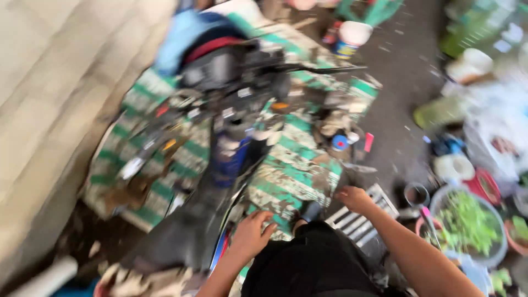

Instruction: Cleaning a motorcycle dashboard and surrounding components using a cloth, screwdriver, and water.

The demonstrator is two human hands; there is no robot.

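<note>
While the view is blurred, the left hand (pixel 252 234) rests spread and released on the green-and-white mat (pixel 297 170); the right hand (pixel 355 199), loosely open, touches its edge beside a white grate (pixel 363 217). Beyond lies a dismantled motorbike (pixel 225 110).

Person's body, bottom centre to lower right of the frame

Both forearms bare, no sleeves visible. Left hand (pixel 250 235) and right hand (pixel 355 199) bare: no gloves; rings or a watch cannot be made out through the blur. Black garment (pixel 313 264) covers the lap at bottom centre, plain, unmarked.
</note>
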